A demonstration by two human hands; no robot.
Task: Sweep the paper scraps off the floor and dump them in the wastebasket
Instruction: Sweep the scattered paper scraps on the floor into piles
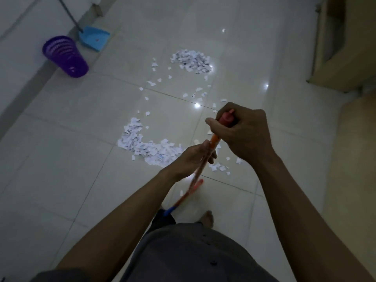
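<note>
Right hand (pixel 242 129) wraps the broom handle (pixel 214 140) at its red cap; left hand (pixel 195 157) curls round it lower. Paper scraps (pixel 146 147) in two floor (pixel 61 159) heaps: light, flighty, probably want gentle strokes.

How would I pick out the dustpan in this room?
Look far left, where the tiled floor meets the wall. A purple wastebasket stands there; the dustpan sits just right of it. Unlike the round basket, it is a flat light-blue scoop with a long grey handle.
</note>
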